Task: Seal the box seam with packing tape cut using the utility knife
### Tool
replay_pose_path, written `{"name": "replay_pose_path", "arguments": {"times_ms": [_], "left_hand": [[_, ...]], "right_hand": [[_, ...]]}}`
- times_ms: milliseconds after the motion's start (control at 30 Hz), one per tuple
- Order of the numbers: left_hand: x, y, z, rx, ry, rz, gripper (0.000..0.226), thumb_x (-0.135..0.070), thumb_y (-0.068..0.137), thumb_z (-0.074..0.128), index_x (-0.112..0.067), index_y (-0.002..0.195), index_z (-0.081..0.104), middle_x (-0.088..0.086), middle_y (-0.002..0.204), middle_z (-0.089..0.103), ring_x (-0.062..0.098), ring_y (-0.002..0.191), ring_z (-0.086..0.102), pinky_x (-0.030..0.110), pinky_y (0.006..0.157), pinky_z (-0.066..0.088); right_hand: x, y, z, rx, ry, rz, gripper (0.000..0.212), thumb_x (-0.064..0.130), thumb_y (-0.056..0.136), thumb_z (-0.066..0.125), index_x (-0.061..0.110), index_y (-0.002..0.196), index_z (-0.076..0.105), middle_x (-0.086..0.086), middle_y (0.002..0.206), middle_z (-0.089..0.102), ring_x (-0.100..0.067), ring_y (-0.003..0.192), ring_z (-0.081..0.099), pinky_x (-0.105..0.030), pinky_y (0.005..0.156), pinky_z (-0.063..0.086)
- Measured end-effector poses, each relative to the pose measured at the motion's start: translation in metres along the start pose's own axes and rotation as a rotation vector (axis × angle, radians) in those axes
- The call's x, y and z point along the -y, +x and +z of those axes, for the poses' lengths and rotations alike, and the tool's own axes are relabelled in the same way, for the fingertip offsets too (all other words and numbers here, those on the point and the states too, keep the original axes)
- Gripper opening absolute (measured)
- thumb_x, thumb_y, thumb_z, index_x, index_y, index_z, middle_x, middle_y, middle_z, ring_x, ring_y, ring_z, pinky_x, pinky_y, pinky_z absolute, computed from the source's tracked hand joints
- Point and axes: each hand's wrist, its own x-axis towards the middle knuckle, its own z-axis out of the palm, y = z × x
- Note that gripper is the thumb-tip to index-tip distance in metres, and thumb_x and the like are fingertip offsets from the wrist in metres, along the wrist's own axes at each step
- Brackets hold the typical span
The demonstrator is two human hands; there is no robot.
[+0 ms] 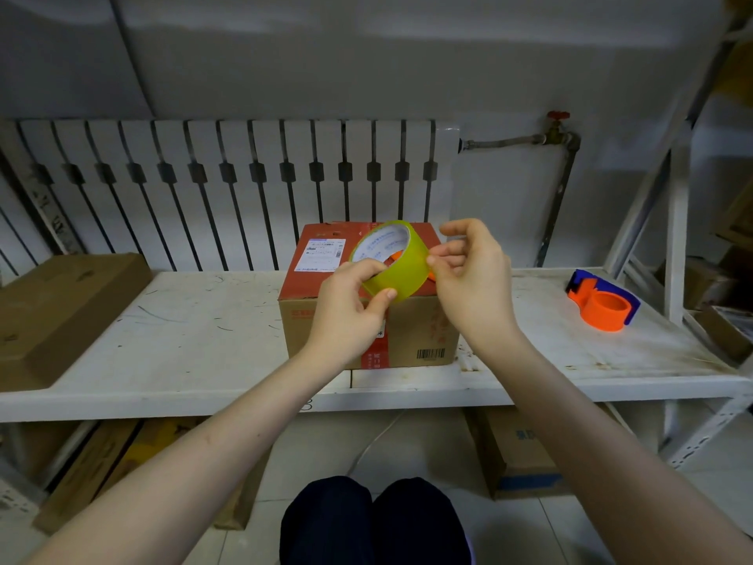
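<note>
A cardboard box [318, 254] with a red top and a white shipping label stands in the middle of the white shelf [195, 332]. Above its top I hold a yellowish roll of packing tape [403, 271] in my left hand [346, 307], thumb and fingers pinching its rim. My right hand [468, 275] touches the roll's right side, fingertips picking at the tape surface. A small orange object shows through the roll's core on the box top; I cannot tell what it is.
An orange and blue tape dispenser [603, 299] lies on the shelf at the right. A flat brown carton [53, 311] rests at the left end. A white radiator [228, 185] runs behind. Boxes sit under the shelf, and my knees [375, 519] are below.
</note>
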Motion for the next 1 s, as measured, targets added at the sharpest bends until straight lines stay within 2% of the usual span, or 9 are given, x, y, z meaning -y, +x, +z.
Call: {"name": "replay_pose_path", "arguments": {"times_ms": [167, 200, 300, 367, 500, 567, 633, 733, 1000], "left_hand": [[-0.004, -0.007, 0.002, 0.034, 0.085, -0.007, 0.013, -0.015, 0.082, 0.067, -0.014, 0.094, 0.065, -0.003, 0.087, 0.061, 0.027, 0.087, 0.058, 0.040, 0.100, 0.041], [-0.003, -0.007, 0.002, 0.045, 0.089, -0.009, 0.010, -0.016, 0.081, 0.068, -0.015, 0.091, 0.065, 0.000, 0.083, 0.063, 0.029, 0.082, 0.059, 0.043, 0.097, 0.044], [0.000, -0.007, 0.003, 0.083, 0.085, -0.023, 0.007, -0.017, 0.080, 0.068, -0.015, 0.084, 0.062, 0.011, 0.079, 0.067, 0.030, 0.075, 0.060, 0.044, 0.074, 0.051], [0.000, -0.008, 0.003, 0.104, 0.065, -0.041, 0.009, -0.015, 0.080, 0.069, -0.017, 0.081, 0.060, 0.010, 0.079, 0.066, 0.028, 0.074, 0.059, 0.041, 0.069, 0.049], [0.001, -0.012, 0.005, 0.124, 0.023, -0.086, 0.011, -0.015, 0.081, 0.069, -0.018, 0.079, 0.058, 0.007, 0.078, 0.064, 0.024, 0.074, 0.058, 0.039, 0.069, 0.049], [0.004, -0.014, 0.006, 0.112, -0.010, -0.129, 0.009, -0.019, 0.080, 0.068, -0.013, 0.080, 0.061, 0.012, 0.080, 0.066, 0.029, 0.077, 0.060, 0.045, 0.072, 0.050], [0.005, -0.015, 0.008, 0.096, -0.036, -0.160, 0.019, -0.028, 0.075, 0.065, -0.010, 0.081, 0.063, 0.016, 0.080, 0.068, 0.034, 0.077, 0.061, 0.050, 0.073, 0.051], [0.002, -0.016, 0.011, 0.110, -0.062, -0.208, 0.025, -0.034, 0.070, 0.062, -0.012, 0.081, 0.065, 0.019, 0.080, 0.068, 0.038, 0.078, 0.062, 0.051, 0.073, 0.053], [-0.001, -0.022, 0.026, 0.158, -0.162, -0.376, 0.027, -0.033, 0.068, 0.065, -0.011, 0.084, 0.068, 0.015, 0.082, 0.072, 0.034, 0.082, 0.067, 0.053, 0.076, 0.055]], "right_hand": [[0.002, 0.002, 0.000, 0.071, -0.156, -0.037, 0.020, 0.003, 0.089, 0.047, 0.019, 0.100, 0.042, 0.000, 0.083, 0.060, -0.020, 0.079, 0.059, -0.044, 0.075, 0.052], [0.002, 0.002, 0.001, 0.093, -0.180, -0.044, 0.019, 0.004, 0.089, 0.046, 0.019, 0.098, 0.040, -0.002, 0.084, 0.060, -0.023, 0.080, 0.058, -0.045, 0.074, 0.051], [0.003, 0.002, 0.001, 0.162, -0.235, -0.030, 0.015, 0.006, 0.091, 0.043, 0.019, 0.096, 0.038, -0.005, 0.093, 0.058, -0.027, 0.084, 0.057, -0.044, 0.074, 0.050], [0.001, 0.000, 0.001, 0.212, -0.236, -0.017, 0.014, 0.006, 0.092, 0.043, 0.019, 0.096, 0.039, -0.004, 0.093, 0.055, -0.026, 0.083, 0.055, -0.039, 0.070, 0.047], [-0.001, 0.000, -0.001, 0.289, -0.231, -0.009, 0.016, 0.003, 0.089, 0.042, 0.019, 0.090, 0.039, -0.001, 0.087, 0.052, -0.022, 0.077, 0.049, -0.031, 0.065, 0.038], [0.000, 0.000, -0.001, 0.356, -0.222, -0.015, 0.020, 0.000, 0.088, 0.040, 0.020, 0.085, 0.038, 0.005, 0.079, 0.046, -0.017, 0.072, 0.045, -0.029, 0.060, 0.035], [0.004, -0.001, -0.002, 0.416, -0.259, -0.052, 0.028, -0.003, 0.085, 0.039, 0.024, 0.078, 0.036, 0.007, 0.074, 0.042, -0.014, 0.067, 0.042, -0.028, 0.055, 0.033], [0.005, 0.000, -0.005, 0.460, -0.305, -0.072, 0.037, -0.007, 0.083, 0.039, 0.027, 0.068, 0.030, 0.005, 0.068, 0.040, -0.013, 0.061, 0.037, -0.027, 0.051, 0.030], [-0.002, -0.002, -0.008, 0.567, -0.403, -0.046, 0.037, -0.012, 0.074, 0.037, 0.021, 0.060, 0.029, 0.002, 0.064, 0.032, -0.019, 0.062, 0.031, -0.029, 0.052, 0.028]]}}
